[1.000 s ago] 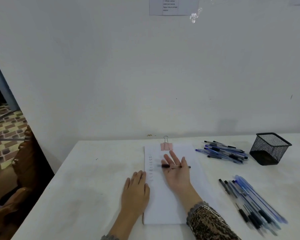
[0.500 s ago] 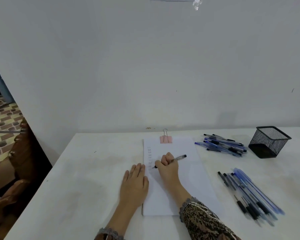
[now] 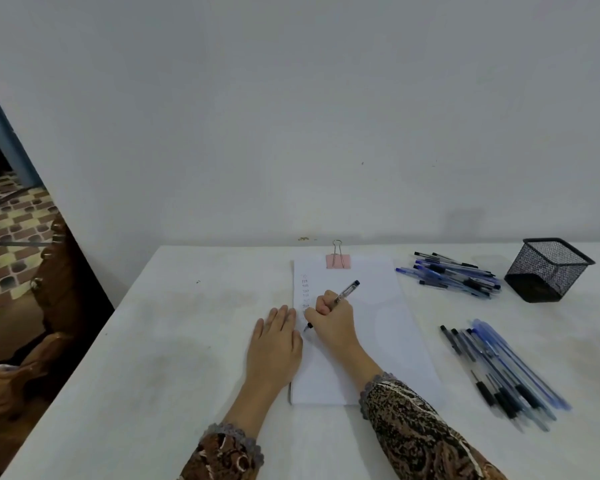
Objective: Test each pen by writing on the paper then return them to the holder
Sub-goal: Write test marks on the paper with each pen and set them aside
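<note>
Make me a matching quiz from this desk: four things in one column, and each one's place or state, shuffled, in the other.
1 clip
2 holder
3 left hand
4 pen

A far right of the table
B gripped by the right hand
C flat at the paper's left edge
D clamped on the paper's top edge

Pairs: 1-D, 2-A, 3-C, 4-B

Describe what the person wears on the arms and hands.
The left sleeve and right sleeve are a mottled brown, black and tan print, each ending in a grey scalloped cuff. The left hand and right hand are bare: no gloves, rings or watch show.
</note>
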Demonstrator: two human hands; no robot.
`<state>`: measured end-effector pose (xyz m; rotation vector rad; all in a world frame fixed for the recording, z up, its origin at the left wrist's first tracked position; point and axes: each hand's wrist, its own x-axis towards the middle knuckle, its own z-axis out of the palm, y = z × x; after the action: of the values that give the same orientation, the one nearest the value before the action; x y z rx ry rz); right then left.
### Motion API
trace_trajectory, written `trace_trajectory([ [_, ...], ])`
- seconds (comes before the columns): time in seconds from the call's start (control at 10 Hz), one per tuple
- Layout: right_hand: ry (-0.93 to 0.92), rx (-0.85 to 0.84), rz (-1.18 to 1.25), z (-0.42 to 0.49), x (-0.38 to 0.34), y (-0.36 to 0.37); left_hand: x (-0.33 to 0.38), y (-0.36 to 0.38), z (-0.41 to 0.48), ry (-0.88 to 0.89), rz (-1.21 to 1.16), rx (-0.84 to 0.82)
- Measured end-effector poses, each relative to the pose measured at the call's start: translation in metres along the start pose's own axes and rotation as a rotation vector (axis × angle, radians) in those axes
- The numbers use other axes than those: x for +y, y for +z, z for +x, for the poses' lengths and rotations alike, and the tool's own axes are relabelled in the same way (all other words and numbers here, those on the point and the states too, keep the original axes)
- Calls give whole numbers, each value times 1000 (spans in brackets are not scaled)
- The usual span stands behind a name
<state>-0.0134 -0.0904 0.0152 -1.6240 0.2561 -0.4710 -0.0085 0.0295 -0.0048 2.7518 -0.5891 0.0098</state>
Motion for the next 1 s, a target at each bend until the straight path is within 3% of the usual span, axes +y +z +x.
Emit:
trace_trajectory([
  [1.0, -25, 88, -49, 1, 1, -5, -2, 2, 1, 5, -29, 25],
])
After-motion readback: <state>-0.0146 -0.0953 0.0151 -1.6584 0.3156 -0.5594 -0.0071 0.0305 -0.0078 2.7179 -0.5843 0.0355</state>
